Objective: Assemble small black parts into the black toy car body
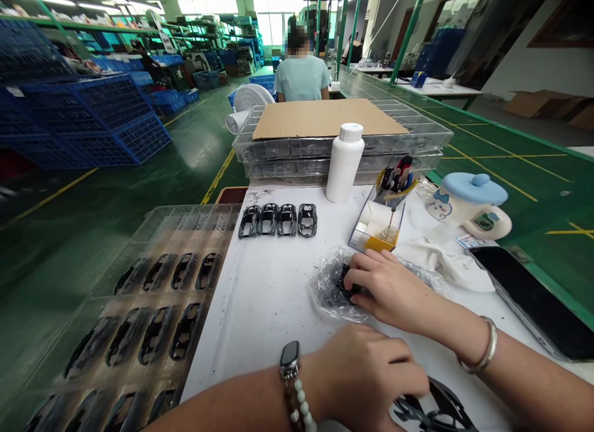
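My left hand, wearing a watch and beaded bracelet, is closed with curled fingers on a glossy black toy car body shell at the bottom edge. Its fingertips are partly hidden. Farther up, my right hand reaches into a clear plastic bag, its fingers pinched among small black parts. Exactly which piece it grips is hard to see. Several black car shells stand in a row on the white tabletop, beyond both hands.
Left of the table, a clear compartment tray holds more shells. A white bottle, tool holder, lidded mug, cloth and phone stand or lie around. Stacked trays topped with cardboard edge the back; a person sits beyond.
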Tool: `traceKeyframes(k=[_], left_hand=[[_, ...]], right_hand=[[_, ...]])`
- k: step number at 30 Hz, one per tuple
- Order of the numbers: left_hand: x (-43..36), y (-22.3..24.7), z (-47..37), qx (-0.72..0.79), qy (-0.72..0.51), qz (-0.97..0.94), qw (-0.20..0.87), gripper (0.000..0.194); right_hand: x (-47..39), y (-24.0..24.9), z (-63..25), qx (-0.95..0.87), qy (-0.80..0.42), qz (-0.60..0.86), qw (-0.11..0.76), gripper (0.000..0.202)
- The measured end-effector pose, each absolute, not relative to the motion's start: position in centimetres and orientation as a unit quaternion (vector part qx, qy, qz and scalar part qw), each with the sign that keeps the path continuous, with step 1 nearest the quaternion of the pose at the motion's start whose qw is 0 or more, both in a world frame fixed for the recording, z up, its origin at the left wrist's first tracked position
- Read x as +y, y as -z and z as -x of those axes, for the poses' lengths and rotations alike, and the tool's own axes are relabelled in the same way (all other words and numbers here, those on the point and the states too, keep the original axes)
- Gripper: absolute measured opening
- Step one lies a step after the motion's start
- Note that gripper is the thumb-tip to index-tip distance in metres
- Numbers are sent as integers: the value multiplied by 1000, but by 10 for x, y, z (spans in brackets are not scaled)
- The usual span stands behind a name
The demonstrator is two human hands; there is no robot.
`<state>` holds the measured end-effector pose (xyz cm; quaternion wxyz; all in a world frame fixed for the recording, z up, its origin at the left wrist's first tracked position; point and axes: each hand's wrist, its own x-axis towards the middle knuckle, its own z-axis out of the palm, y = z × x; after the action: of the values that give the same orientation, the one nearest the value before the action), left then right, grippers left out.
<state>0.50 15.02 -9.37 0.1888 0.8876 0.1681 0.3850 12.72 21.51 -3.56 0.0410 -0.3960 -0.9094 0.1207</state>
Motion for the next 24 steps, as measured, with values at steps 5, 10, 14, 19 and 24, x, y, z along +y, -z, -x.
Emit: traceKeyframes(k=[5,10,14,19,24], left_hand=[[154,77,3,157,-456,-814,324,40],[158,49,16,223,-570,-645,458,44],[167,44,21,373,-586,-490,527,31],[171,49,18,416,-560,-383,606,40],[164,46,16,396,-549,-468,568,35]], right_hand=[[213,29,-147,-889,-216,365,170,6],[207,31,-178,-780,-320,387,375,5],[198,35,-183,-738,-398,338,427,12],[189,43,-171,-695,-445,313,471,20],[183,53,-163,-684,-437,308,496,24]])
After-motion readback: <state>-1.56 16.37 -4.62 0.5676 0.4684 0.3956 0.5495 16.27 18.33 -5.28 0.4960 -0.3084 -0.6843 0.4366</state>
